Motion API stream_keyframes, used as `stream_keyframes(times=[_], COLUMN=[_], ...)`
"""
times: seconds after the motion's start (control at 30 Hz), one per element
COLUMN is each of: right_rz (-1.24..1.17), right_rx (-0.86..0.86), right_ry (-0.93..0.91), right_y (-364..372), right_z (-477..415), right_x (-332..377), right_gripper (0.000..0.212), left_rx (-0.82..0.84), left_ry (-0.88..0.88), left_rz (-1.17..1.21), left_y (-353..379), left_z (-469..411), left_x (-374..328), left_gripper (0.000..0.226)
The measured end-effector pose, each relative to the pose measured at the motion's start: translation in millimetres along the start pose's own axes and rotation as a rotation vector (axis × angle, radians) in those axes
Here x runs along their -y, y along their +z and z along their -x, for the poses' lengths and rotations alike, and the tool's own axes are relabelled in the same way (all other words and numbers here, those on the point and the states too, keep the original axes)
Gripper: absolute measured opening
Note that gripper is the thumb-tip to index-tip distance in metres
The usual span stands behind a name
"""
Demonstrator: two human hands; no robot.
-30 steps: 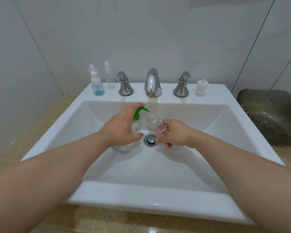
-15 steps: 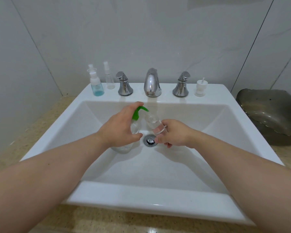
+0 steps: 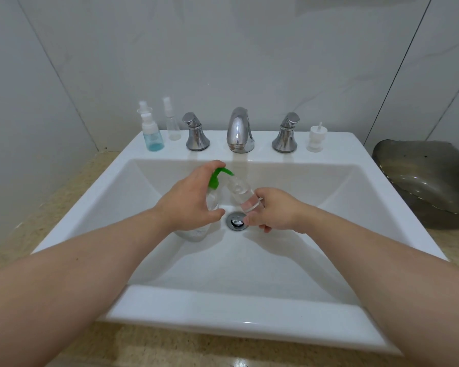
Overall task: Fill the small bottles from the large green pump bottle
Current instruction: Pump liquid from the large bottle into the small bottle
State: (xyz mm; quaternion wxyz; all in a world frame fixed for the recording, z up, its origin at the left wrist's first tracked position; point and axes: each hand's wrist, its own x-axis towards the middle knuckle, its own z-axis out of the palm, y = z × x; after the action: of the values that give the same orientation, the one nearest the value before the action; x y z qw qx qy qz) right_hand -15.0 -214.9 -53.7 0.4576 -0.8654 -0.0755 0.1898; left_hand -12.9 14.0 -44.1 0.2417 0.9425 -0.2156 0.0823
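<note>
Gripping green pump bottle point(image 3: 214, 183), left hand point(image 3: 188, 202); right hand point(image 3: 273, 209) fingers pinch tilted small bottle point(image 3: 239, 189).

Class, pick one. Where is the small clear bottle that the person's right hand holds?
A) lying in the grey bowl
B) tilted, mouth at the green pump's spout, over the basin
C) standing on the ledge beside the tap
B: the right hand holds the small clear bottle tilted over the sink, its mouth at the spout of the green pump bottle gripped by the left hand.
</note>
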Motion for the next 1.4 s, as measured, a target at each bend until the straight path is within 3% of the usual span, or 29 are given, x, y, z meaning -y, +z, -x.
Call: stream_keyframes(times=[0.37,0.67,1.4], right_rz=[0.007,-0.008,0.020], right_rx=[0.005,0.003,-0.001], right_ry=[-0.002,-0.008,-0.013], right_y=[1.0,-0.3,-0.1], right_z=[-1.6,-1.8,-2.5], right_x=[-1.4,-1.4,-1.2], right_gripper=[0.027,0.026,0.027], left_rx=[-0.005,0.012,-0.001], left_ry=[-0.004,0.011,0.006], left_rz=[-0.012,-0.016,-0.018], left_y=[1.4,0.7,3.7], left_z=[-0.9,1.4,-0.8], left_x=[2.8,2.6,4.2], left_gripper=[0.093,0.108,0.098])
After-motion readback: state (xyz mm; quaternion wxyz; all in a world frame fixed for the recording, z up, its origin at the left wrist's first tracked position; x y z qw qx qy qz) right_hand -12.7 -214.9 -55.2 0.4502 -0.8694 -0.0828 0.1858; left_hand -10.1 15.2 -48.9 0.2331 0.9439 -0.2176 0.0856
